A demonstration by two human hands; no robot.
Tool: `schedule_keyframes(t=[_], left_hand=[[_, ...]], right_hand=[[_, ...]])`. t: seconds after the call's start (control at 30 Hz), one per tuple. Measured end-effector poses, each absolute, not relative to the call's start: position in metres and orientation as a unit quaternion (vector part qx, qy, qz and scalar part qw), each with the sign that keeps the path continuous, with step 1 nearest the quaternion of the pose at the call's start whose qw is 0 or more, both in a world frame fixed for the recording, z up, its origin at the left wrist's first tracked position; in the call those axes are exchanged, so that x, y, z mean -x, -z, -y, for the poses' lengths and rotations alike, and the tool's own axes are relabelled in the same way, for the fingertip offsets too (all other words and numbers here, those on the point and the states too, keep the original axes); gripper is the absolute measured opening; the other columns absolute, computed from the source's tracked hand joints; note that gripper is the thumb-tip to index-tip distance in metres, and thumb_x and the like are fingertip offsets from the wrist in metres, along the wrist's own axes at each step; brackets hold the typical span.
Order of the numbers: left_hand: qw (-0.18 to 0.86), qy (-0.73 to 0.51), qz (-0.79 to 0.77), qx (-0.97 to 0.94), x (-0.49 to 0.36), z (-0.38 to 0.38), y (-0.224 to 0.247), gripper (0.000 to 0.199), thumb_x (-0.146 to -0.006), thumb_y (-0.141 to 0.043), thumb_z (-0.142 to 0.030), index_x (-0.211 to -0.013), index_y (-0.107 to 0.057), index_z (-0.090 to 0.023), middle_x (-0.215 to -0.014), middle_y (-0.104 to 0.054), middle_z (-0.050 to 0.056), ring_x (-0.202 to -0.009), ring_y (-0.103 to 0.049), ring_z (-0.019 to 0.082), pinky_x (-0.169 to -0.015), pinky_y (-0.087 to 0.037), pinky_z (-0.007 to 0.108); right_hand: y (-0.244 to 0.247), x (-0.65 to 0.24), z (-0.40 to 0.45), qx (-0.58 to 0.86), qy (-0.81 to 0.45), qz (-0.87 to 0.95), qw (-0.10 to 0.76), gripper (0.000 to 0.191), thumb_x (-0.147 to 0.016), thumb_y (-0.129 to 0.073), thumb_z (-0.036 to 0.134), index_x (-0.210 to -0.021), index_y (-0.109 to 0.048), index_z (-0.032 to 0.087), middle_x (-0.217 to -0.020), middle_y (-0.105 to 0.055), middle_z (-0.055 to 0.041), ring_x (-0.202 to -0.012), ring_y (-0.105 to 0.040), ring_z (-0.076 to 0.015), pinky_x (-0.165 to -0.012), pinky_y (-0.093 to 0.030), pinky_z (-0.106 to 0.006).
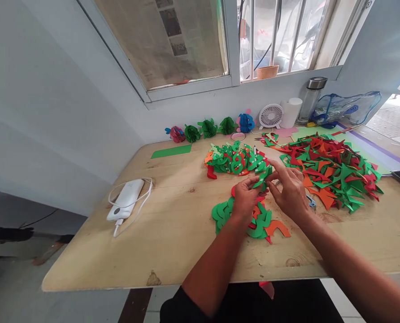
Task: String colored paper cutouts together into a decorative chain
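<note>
My left hand (pixel 245 197) pinches a curved green paper cutout (pixel 262 179) with white marks on it, between thumb and fingers. At the cutout's right end, my right hand (pixel 290 190) is closed on it with thumb and fingertips. Just behind the hands lies a pile of green, red and orange paper cutouts (pixel 236 159), many of them curved like digits. Under and around my left hand is a second heap of cutouts (pixel 223 215), mostly green. An orange arch-shaped cutout (pixel 278 227) lies at its right edge. A light-blue loop (pixel 311 202), partly hidden, sits beside my right wrist.
A large pile of paper scraps (pixel 334 168) covers the table's right side. A white power bank (pixel 126 199) with its cable lies left. Along the wall stand several paper honeycomb figures (pixel 208 128), a small fan (pixel 271 116) and a glass bottle (pixel 312 101). A green strip (pixel 171 151) lies near them.
</note>
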State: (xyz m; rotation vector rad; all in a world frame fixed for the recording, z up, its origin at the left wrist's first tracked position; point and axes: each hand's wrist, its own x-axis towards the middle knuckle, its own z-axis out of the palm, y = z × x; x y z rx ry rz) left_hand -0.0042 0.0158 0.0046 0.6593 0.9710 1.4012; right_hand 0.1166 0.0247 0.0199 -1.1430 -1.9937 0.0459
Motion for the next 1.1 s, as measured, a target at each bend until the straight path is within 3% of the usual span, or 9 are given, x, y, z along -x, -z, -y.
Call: schedule_keyframes(t=[0.43,0.73,1.1], left_hand=[[0.623,-0.602,-0.428,-0.258,0.0049,-0.0167,-0.0022,0.029,-0.050,-0.078,-0.026,-0.069,-0.063,-0.011,-0.062,-0.062,0.001,-0.051,-0.060,0.012,-0.055,-0.050,0.027],[0.613,-0.612,-0.428,-0.257,0.0052,-0.0175,-0.0017,0.025,-0.052,-0.075,-0.024,-0.072,-0.067,-0.011,-0.065,-0.065,0.003,-0.053,-0.060,0.011,-0.055,-0.049,0.024],[0.608,-0.613,-0.437,-0.253,0.0063,-0.0198,0.0021,0.026,-0.050,-0.077,-0.023,-0.072,-0.070,-0.011,-0.069,-0.066,0.004,-0.058,-0.059,0.011,-0.060,-0.050,0.026]], right_hand=[[-0.0178,-0.1172,-0.0282,0.430,0.065,0.811,0.391,0.058,-0.082,-0.052,0.016,-0.138,-0.035,0.024,-0.082,-0.071,0.0003,-0.085,-0.056,-0.0215,-0.091,-0.029,-0.039],[-0.0171,-0.1173,-0.0279,0.428,0.084,0.819,0.373,0.055,-0.084,-0.052,0.016,-0.137,-0.038,0.024,-0.081,-0.071,-0.0004,-0.086,-0.056,-0.0213,-0.092,-0.028,-0.039],[-0.0196,-0.1120,-0.0253,0.421,0.136,0.816,0.372,0.039,-0.087,-0.052,0.017,-0.125,-0.052,0.025,-0.072,-0.072,0.0013,-0.085,-0.057,-0.0183,-0.095,-0.024,-0.039]])
